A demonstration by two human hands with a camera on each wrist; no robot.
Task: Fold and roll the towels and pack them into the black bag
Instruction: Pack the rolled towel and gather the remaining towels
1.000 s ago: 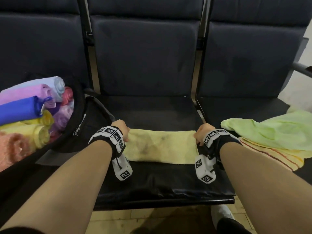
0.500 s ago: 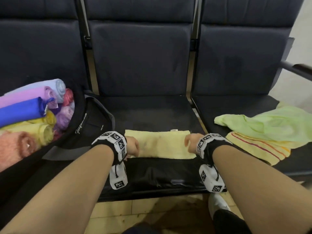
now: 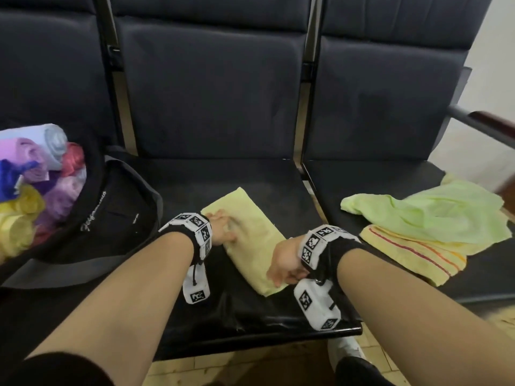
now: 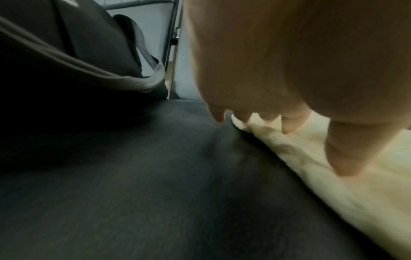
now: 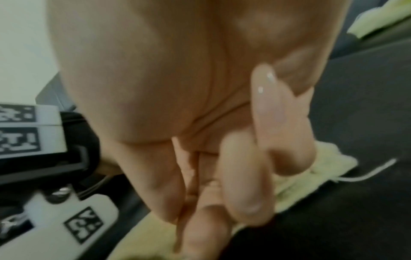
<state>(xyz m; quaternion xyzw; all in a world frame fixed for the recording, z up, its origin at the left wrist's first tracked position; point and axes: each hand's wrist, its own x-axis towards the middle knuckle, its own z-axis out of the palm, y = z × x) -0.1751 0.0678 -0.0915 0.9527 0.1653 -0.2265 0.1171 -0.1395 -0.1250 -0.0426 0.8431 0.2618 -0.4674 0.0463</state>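
Note:
A pale yellow towel (image 3: 245, 218), folded into a long strip, lies slantwise on the middle black seat (image 3: 223, 179). My left hand (image 3: 223, 227) rests on the strip's left side near its far end, fingers stretched down onto the cloth (image 4: 333, 202). At the near end my right hand (image 3: 281, 271) has its fingers curled and pinches the towel (image 5: 300, 184). The black bag (image 3: 106, 218) stands open on the left seat, holding several rolled towels (image 3: 41, 174) in different colours. Its strap (image 4: 111, 75) hangs just left of my left hand (image 4: 278, 140).
On the right seat a crumpled light green towel (image 3: 432, 213) lies over a yellow towel with red stripes (image 3: 412, 254). An armrest (image 3: 490, 126) juts out at the far right. The seat's front edge (image 3: 250, 338) runs just below my wrists, with tiled floor beneath.
The yellow strip lay crosswise on the seat and now lies turned on a slant. My right hand drew its end toward me; my left hand stayed on the far part.

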